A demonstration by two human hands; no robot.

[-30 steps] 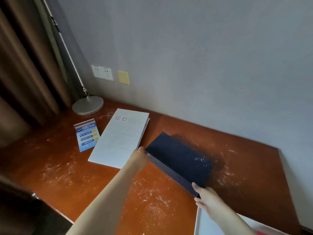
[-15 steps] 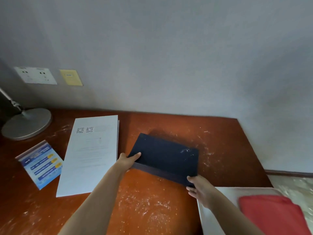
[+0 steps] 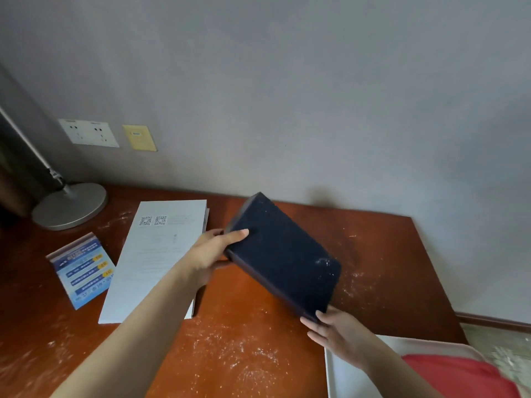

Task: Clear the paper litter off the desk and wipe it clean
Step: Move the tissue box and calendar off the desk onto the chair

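Grey wall behind a reddish wooden desk point(image 3: 258, 326) dusted with white specks. Far left: lamp base point(image 3: 69, 205), then a blue leaflet point(image 3: 83, 270), then a white paper sheet point(image 3: 155, 259) lying flat. Left hand point(image 3: 211, 254) grips the near-left corner of a dark blue box point(image 3: 283, 257), thumb on top. Box tilted, raised off the desk. Right hand point(image 3: 336, 334) holds its lower right corner, fingers curled beneath. Red cloth point(image 3: 459, 377) in a white tray point(image 3: 339, 377), bottom right.

desk point(image 3: 258, 326): reddish wood, white dust | on it: lamp base point(image 3: 70, 205); white booklet point(image 3: 155, 259); blue card point(image 3: 83, 268)
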